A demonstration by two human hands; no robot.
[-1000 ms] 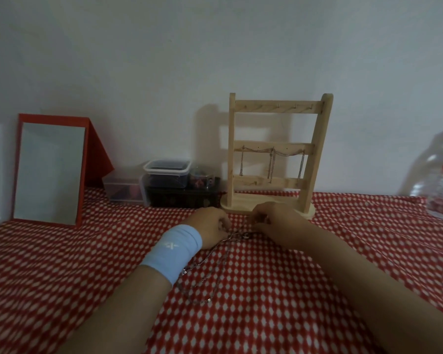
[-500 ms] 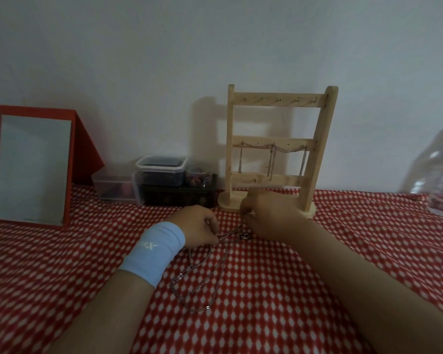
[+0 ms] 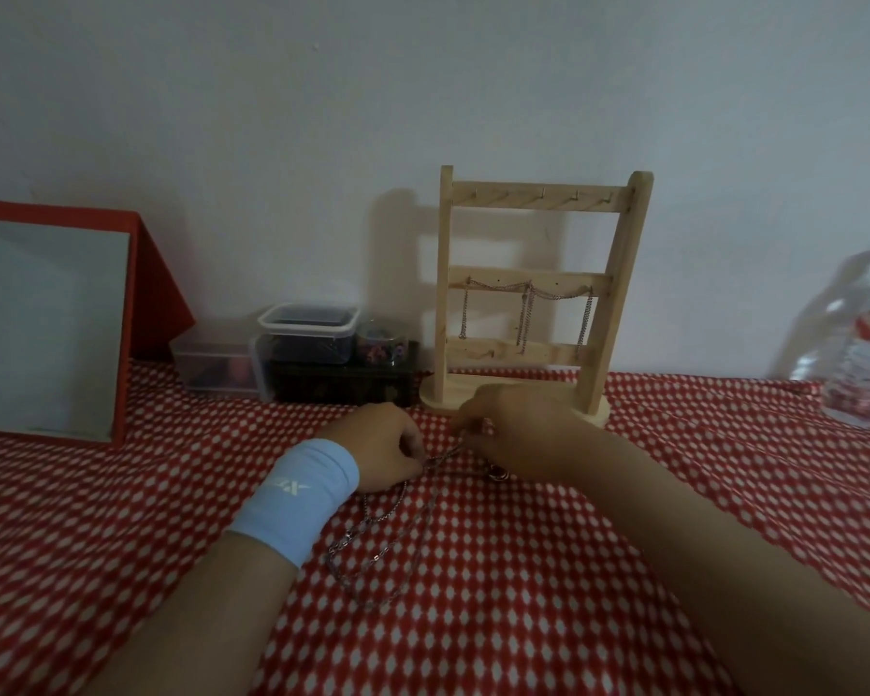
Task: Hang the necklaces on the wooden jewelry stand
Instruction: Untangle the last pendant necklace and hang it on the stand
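A wooden jewelry stand with three crossbars stands at the back of the table against the wall. Thin chains hang from its middle bar. A silver necklace chain lies in loops on the red checked cloth below my hands. My left hand, with a light blue wristband, pinches one part of the chain. Just in front of the stand's base, my right hand pinches the chain's other end. A short taut stretch of chain runs between the two hands. A small pendant lies under my right hand.
A red-framed mirror leans at the left. Clear plastic boxes and a dark box sit left of the stand. A clear plastic bottle stands at the far right. The red and white cloth covers the table.
My right hand has drawn slightly away from my left toward the stand's base, stretching the chain between them. The view has shifted a little.
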